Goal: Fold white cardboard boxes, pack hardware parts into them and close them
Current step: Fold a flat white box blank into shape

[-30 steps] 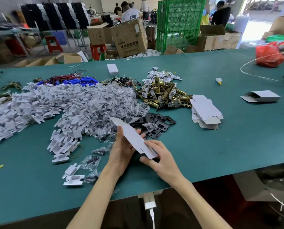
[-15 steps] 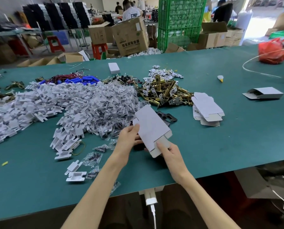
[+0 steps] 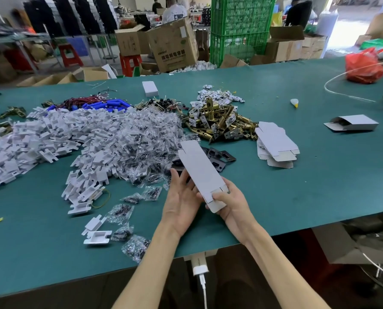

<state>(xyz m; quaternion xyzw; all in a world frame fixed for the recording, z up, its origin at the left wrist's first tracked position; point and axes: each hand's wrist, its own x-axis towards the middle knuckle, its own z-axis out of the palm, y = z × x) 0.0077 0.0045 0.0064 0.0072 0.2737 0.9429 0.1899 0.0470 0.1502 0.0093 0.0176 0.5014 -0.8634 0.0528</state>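
Turned the flat white cardboard box blank (image 3: pixel 199 172) face-up, it was edge-on a second ago. It's held over the green table (image 3: pixel 319 186), near edge. My right hand (image 3: pixel 232 208) pinches the near flap end, left hand (image 3: pixel 181 201) straight-fingered against its side. Not squared open yet; that's next, I'd say.

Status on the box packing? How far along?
Done: one closed box sits far back; an open-ended box lies at right. In hand: the right hand pinches the held box by its near flap, the left hand steadies it. Left: fill and close it, then the stack of flat blanks; brass latches lie heaped.
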